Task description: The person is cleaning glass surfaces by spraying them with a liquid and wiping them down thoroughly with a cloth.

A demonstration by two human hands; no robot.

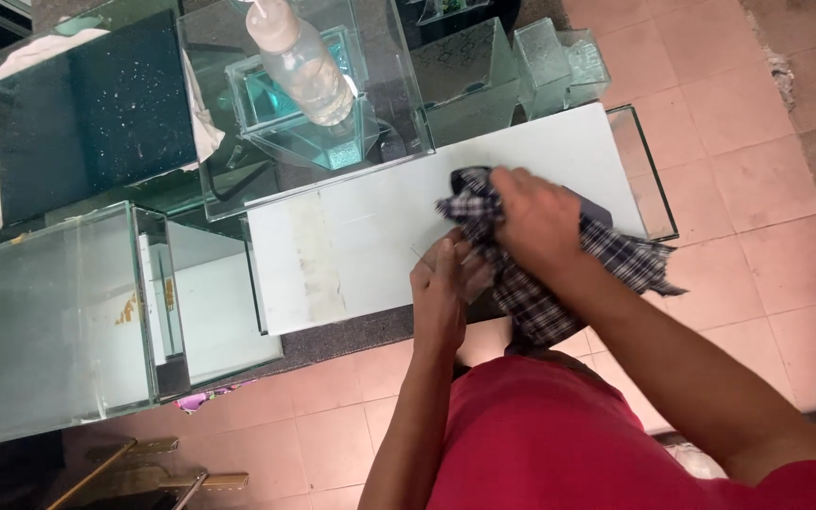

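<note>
Head view: the right hand (538, 219) presses, fingers clamped, on a checked cloth (559, 274) atop a small glass pane (446, 264) (nearly invisible), which the left hand (438, 295) grips over the white panel (370, 236).

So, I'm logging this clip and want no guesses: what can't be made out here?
Head view only:
- The small glass piece: nearly see-through, its outline is unclear under the left hand.
- The right hand: its grip on the checked cloth is hidden by its own back.
- The bottle: top cut off by the frame's upper edge.
- The white board: partly covered by cloth and hands.
</note>
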